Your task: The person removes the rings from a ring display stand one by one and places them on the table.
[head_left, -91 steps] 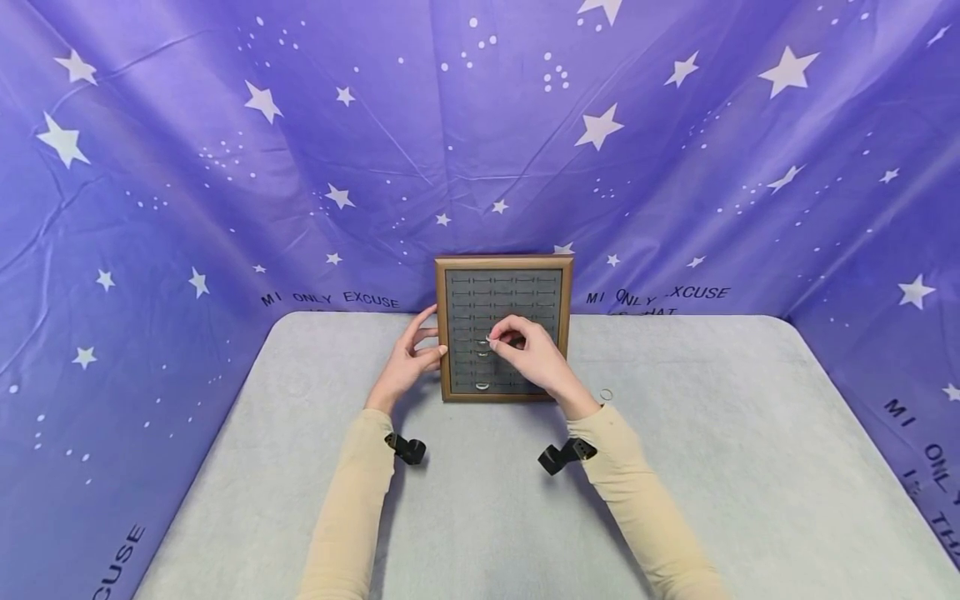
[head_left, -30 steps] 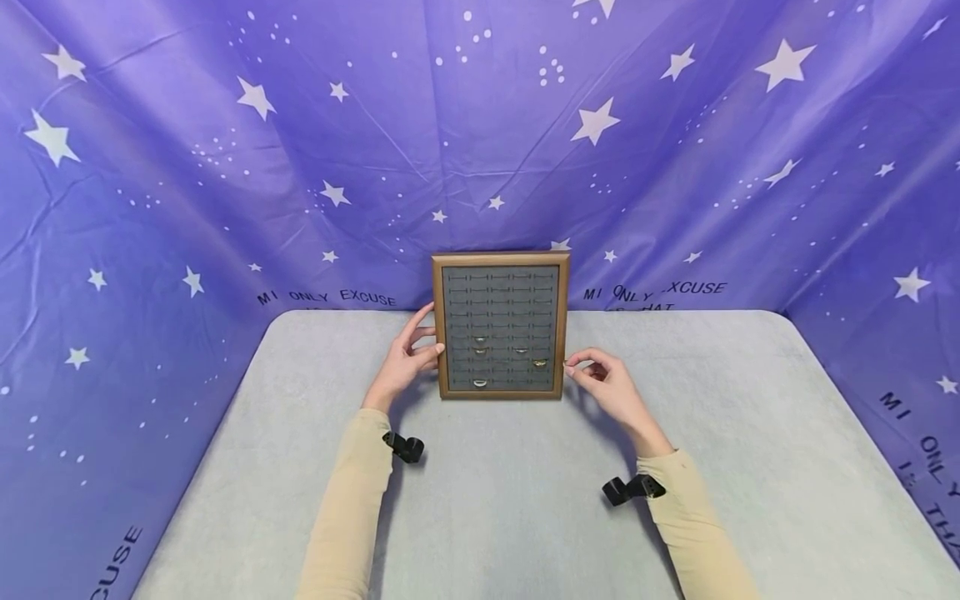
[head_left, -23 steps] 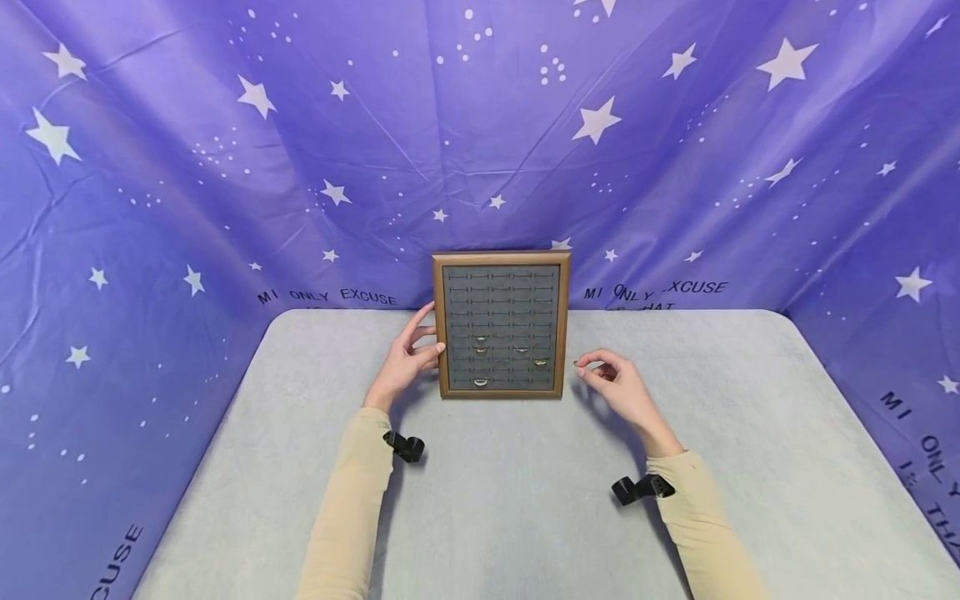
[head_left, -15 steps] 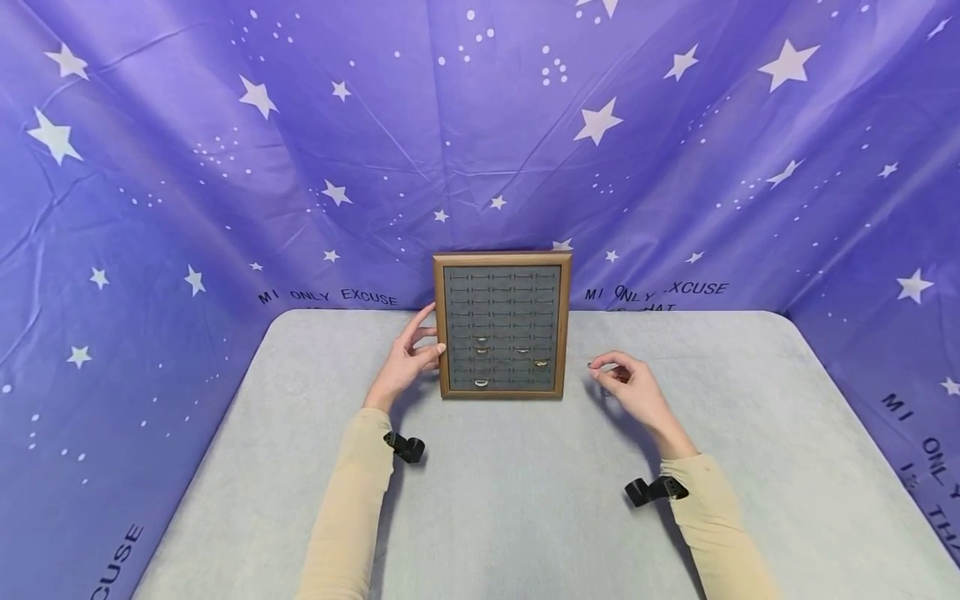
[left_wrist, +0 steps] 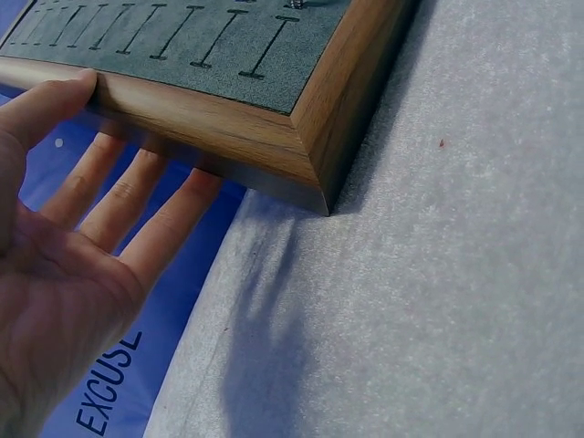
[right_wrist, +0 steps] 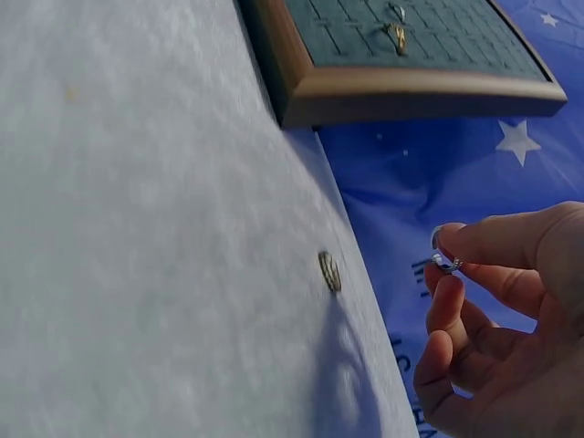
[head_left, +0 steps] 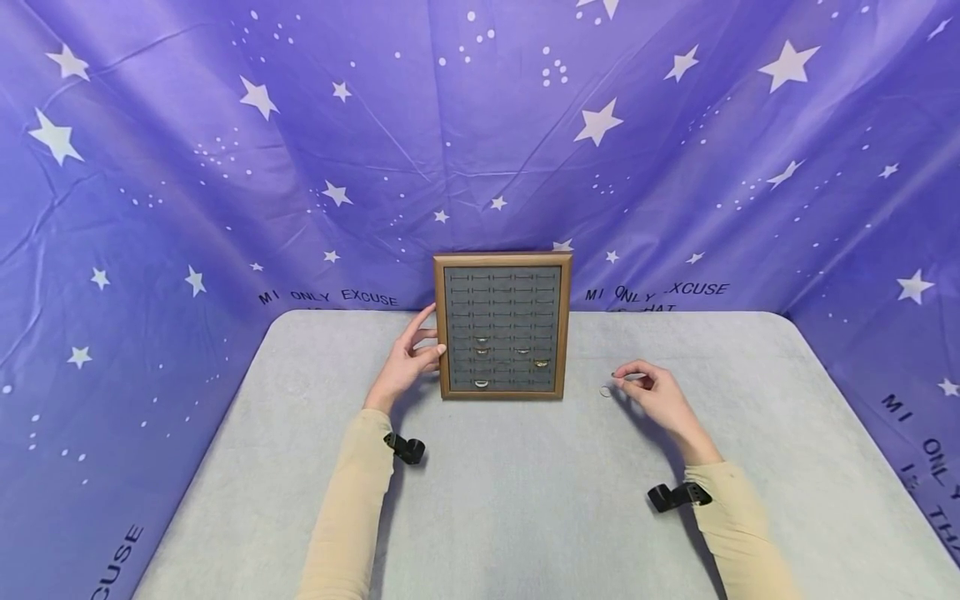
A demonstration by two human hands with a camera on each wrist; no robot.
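A ring display case [head_left: 502, 325] with a brown wooden frame and grey slotted pad stands upright at the back of the table. My left hand [head_left: 405, 362] grips its left side, thumb on the front of the frame and fingers behind. Several rings sit in the lower slots, among them a gold one [head_left: 542, 363] at the right and a silver one [head_left: 482, 383] near the bottom. Right of the case, my right hand [head_left: 660, 400] pinches a silver ring [right_wrist: 445, 265] between thumb and fingertips. Just left of those fingertips, another ring [head_left: 605, 392] stands on the table.
The grey-white table [head_left: 480, 500] reaches back to a purple star-patterned curtain [head_left: 375, 150] that encloses it on the back and both sides. Black wrist cameras [head_left: 408, 450] are strapped over both beige sleeves.
From in front of the case's slots, my right hand has moved right past the frame and out over the table, nearer the loose ring. The left hand keeps its grip on the case.
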